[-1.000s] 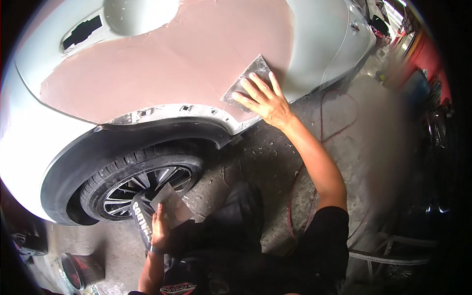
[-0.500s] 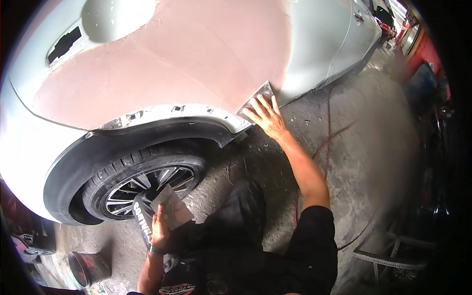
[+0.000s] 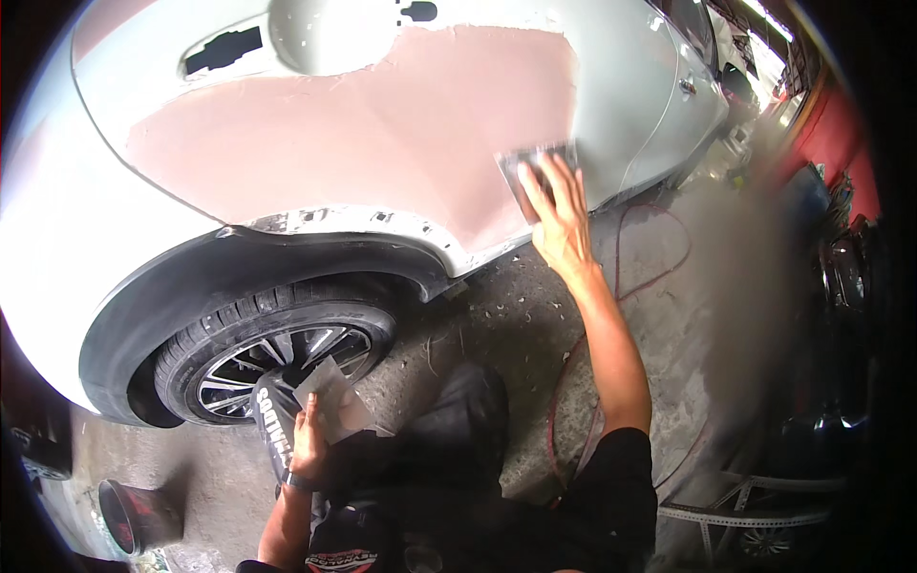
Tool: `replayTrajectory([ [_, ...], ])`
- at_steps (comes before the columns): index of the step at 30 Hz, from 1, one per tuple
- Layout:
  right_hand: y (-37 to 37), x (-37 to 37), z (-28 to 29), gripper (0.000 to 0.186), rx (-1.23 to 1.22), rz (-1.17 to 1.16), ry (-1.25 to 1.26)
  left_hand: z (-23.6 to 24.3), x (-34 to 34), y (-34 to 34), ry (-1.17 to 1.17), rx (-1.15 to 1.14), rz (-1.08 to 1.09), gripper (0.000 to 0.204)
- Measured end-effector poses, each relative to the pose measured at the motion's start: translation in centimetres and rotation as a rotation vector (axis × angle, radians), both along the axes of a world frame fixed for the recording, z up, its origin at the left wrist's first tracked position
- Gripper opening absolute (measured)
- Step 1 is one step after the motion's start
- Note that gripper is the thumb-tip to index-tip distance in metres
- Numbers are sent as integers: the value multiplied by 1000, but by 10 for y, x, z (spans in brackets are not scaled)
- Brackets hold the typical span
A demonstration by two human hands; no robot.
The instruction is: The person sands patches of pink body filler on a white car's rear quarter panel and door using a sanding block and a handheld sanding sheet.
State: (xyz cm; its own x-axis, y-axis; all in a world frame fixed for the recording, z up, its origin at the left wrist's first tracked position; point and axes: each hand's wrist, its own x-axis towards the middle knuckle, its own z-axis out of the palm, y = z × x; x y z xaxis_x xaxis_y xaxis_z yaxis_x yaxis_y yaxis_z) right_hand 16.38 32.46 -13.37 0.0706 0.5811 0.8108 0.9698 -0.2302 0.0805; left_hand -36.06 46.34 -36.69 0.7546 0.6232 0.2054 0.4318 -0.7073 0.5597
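My right hand (image 3: pixel 559 215) holds a dark flat spreader (image 3: pixel 511 167) against the pink filler patch (image 3: pixel 382 134) on a white car panel (image 3: pixel 630 95), near the patch's right edge above the sill. Its fingers press on the spreader's back and are slightly blurred. Low at centre, my left hand (image 3: pixel 309 435) grips a translucent square plate (image 3: pixel 330 392) with a small pinkish smear on it, in front of the black-and-silver wheel (image 3: pixel 229 377). The wheel arch above the tyre has a strip of bare, marked edge with small square holes.
A dark bucket (image 3: pixel 140 516) stands on the concrete floor at lower left. A red hose (image 3: pixel 654 282) lies looped to the right. A perforated metal frame (image 3: pixel 755 516) is at lower right, with dark shiny parts and a red surface (image 3: pixel 831 162) along the right side.
My right hand with the spreader first moved down toward the sill, then came up and rightward, turning more upright. My left hand stays low with the plate. The view has shifted slightly.
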Motion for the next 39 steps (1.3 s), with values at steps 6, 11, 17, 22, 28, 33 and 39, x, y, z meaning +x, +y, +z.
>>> replayTrajectory([
  [6, 57, -60, 118, 71, 74, 131, -205, -10, 2, -1, -59, -100, 49, 77],
  [11, 84, -69, 137, 69, 124, 153, -253, -9, 3, -5, -79, -210, 110, 72],
  [17, 86, -71, 129, 64, 69, 222, -285, 24, 19, -8, 26, -529, 278, 69],
  [22, 79, -61, 110, 59, -23, 203, -369, 12, 9, -7, 77, -368, 192, 67],
  [28, 61, -49, 82, 60, -110, 198, -360, 4, 11, -6, -261, -795, 367, 52],
  [33, 11, -65, 78, 59, -254, 108, -294, 139, 82, -40, -1035, -1374, 436, 43],
  [39, -25, -145, 90, 43, -278, 284, -238, 200, 139, -24, -1476, -1131, -27, 36],
])
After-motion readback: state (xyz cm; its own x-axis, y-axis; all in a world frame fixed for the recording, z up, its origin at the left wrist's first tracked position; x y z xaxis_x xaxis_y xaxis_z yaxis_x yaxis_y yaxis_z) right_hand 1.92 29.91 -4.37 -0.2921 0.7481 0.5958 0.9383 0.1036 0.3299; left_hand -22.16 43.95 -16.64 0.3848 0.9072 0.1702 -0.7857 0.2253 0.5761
